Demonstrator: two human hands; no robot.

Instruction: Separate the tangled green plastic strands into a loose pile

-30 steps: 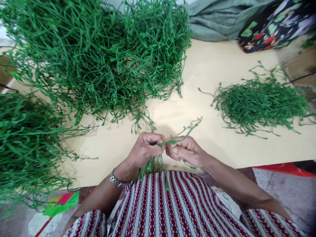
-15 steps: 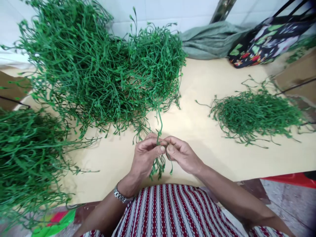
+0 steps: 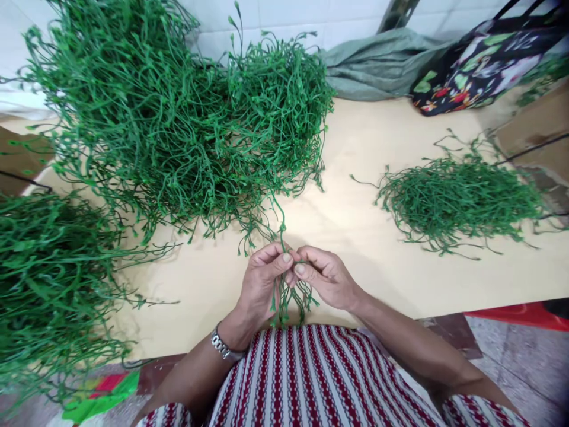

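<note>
My left hand (image 3: 262, 279) pinches a green artificial plant stem (image 3: 283, 228) between thumb and forefinger. The stem's upper length rises above the fingers toward the large pile (image 3: 178, 130). Right beside it, my right hand (image 3: 331, 281) is closed, thumb against forefinger, on a thin green strand at the same spot. Its fingertips nearly touch those of my left hand, and the exact joint is hidden by the fingers. Below the hands a small spray of thin stem ends (image 3: 287, 305) hangs down, spread toward the table edge.
More stems are heaped at the left (image 3: 48, 284), and a smaller pile (image 3: 462, 204) lies at the right of the table (image 3: 355, 237). A grey-green cloth (image 3: 382, 65) and a flowered bag (image 3: 480, 71) lie along the wall. Cardboard boxes (image 3: 537, 124) stand at both sides.
The hanging stem ends have fanned out wider under the hands. My right fingers have moved slightly left and up against the stem, and its upper part now leans left.
</note>
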